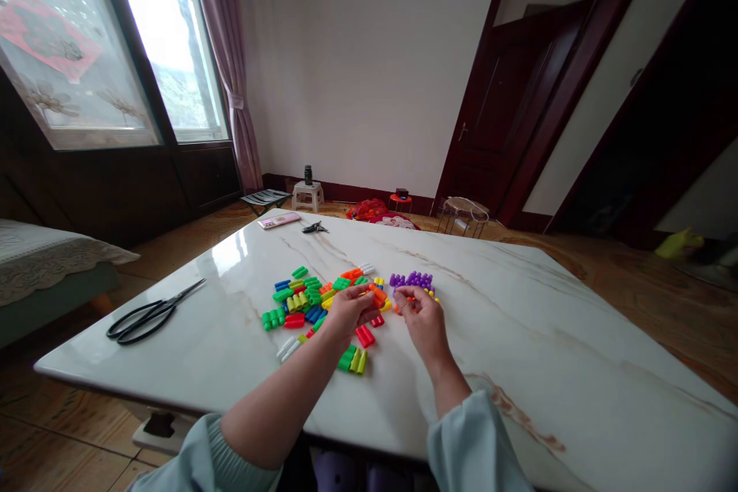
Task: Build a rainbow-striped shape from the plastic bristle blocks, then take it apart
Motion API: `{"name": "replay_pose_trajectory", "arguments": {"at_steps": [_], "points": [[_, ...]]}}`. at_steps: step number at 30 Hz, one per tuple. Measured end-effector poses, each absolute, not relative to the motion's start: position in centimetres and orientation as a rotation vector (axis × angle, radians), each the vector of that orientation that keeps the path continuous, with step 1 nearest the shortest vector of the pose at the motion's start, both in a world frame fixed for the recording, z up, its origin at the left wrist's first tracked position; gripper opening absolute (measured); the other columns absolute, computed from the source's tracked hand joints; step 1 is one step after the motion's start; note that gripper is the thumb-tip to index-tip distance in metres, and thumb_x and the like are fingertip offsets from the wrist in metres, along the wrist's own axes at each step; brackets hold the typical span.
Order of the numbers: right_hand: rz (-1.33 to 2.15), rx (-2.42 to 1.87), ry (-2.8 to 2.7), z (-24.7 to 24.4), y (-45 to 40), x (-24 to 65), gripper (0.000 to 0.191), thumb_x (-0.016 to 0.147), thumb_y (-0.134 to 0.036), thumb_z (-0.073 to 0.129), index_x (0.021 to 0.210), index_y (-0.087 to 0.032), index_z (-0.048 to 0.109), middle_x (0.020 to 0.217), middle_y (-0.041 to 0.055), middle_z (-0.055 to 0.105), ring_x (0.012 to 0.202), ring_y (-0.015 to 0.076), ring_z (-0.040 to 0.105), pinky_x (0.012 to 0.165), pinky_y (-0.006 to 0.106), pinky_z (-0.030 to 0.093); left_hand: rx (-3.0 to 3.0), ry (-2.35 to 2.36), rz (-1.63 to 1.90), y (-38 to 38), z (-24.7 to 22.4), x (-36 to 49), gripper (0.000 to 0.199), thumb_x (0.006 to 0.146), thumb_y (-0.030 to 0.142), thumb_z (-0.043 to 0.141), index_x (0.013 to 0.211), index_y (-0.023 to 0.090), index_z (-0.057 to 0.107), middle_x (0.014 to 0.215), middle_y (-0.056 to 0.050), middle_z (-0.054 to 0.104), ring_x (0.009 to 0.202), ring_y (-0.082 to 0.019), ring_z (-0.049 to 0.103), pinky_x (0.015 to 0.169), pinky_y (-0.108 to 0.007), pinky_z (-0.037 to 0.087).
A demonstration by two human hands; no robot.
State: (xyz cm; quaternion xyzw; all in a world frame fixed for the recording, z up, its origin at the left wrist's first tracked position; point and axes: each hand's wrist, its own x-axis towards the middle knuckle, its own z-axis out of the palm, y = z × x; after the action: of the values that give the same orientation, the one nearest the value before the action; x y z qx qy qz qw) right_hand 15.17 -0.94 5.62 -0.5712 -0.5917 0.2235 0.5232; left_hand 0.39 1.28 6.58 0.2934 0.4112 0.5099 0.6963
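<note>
Over the table, my left hand (350, 309) is closed, with an orange plastic building block (377, 294) pinched at its fingertips. Just to the right, my right hand (425, 319) is also closed, its thumb and fingers bent together; bits of orange show at the fingertips, mostly hidden by them. Purple blocks (416, 280) sit in a group right behind my right hand. Around and left of my left hand lies a loose pile of bullet-shaped blocks, among them green blocks (273, 318), a red block (365, 336) and a yellow-green block (358, 361).
Black-handled scissors (151, 317) rest on the left of the marble-patterned table (547, 338). Near its far edge are a pink phone (279, 221) and small pliers-like cutters (314, 227). Beyond stand a white stool (307, 195) with a dark jar (307, 174) and a round stool (464, 209).
</note>
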Motion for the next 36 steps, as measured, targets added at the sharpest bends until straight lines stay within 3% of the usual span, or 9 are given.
{"name": "replay_pose_trajectory", "arguments": {"at_steps": [5,12,18,21,27,31,36], "points": [[0.478,-1.369,-1.553,5.4,-1.2,13.8,0.027,0.079,-0.041,0.059,0.092,-0.018,0.067,0.092,0.0067,0.069,0.066,0.0143,0.058,0.065,0.026,0.05,0.868,0.951,1.085,1.2,6.1,0.2,0.029,0.063,0.016,0.081,0.09,0.01,0.072,0.069,-0.006,0.07,0.054,-0.011,0.063,0.051,-0.018,0.048],[0.574,-1.518,-1.624,4.3,-1.0,14.2,0.015,0.074,-0.034,0.065,0.081,-0.021,0.064,0.078,0.0016,0.071,0.059,0.0133,0.059,0.057,0.024,0.045,1.208,1.041,1.034,1.5,5.6,0.5,0.015,0.06,0.007,0.077,0.074,0.012,0.072,0.049,0.0,0.061,0.042,-0.008,0.051,0.044,-0.018,0.039],[0.592,-1.594,-1.695,4.0,-0.8,14.6,0.017,0.071,-0.024,0.065,0.087,-0.022,0.067,0.078,0.0014,0.071,0.066,0.015,0.062,0.06,0.023,0.044,1.42,1.124,0.924,2.0,5.0,0.2,0.019,0.066,0.01,0.069,0.085,0.015,0.073,0.055,-0.001,0.063,0.047,-0.011,0.054,0.049,-0.021,0.041],[0.517,-1.684,-1.739,4.1,-0.8,15.1,0.017,0.069,-0.02,0.063,0.085,-0.022,0.068,0.079,0.0017,0.071,0.07,0.0163,0.063,0.061,0.024,0.043,1.552,1.235,0.967,2.6,4.8,-0.9,0.021,0.062,0.005,0.068,0.077,0.018,0.073,0.058,-0.001,0.062,0.056,-0.014,0.057,0.057,-0.022,0.043],[0.409,-1.779,-1.695,4.4,-0.9,15.6,0.019,0.069,-0.02,0.063,0.087,-0.022,0.068,0.087,0.0026,0.071,0.074,0.0165,0.063,0.064,0.024,0.044,1.551,1.556,1.171,4.2,3.9,-5.0,0.03,0.05,-0.007,0.07,0.056,0.022,0.065,0.063,-0.002,0.057,0.101,-0.025,0.057,0.084,-0.024,0.042],[0.403,-1.787,-1.703,4.4,-0.9,15.5,0.018,0.069,-0.021,0.062,0.087,-0.022,0.067,0.086,0.0022,0.071,0.073,0.0162,0.063,0.064,0.024,0.044,1.775,1.801,0.902,5.0,3.2,-6.6,0.028,0.055,0.004,0.073,0.077,0.021,0.072,0.088,-0.006,0.063,0.108,-0.027,0.055,0.093,-0.03,0.04],[0.406,-1.79,-1.711,4.5,-1.0,15.3,0.015,0.07,-0.022,0.062,0.084,-0.022,0.066,0.083,0.0015,0.07,0.071,0.0158,0.063,0.063,0.023,0.044,2.103,2.05,0.378,5.8,2.7,-6.7,0.045,0.07,0.023,0.069,0.115,0.025,0.066,0.115,-0.01,0.058,0.109,-0.026,0.056,0.09,-0.031,0.043]]}}
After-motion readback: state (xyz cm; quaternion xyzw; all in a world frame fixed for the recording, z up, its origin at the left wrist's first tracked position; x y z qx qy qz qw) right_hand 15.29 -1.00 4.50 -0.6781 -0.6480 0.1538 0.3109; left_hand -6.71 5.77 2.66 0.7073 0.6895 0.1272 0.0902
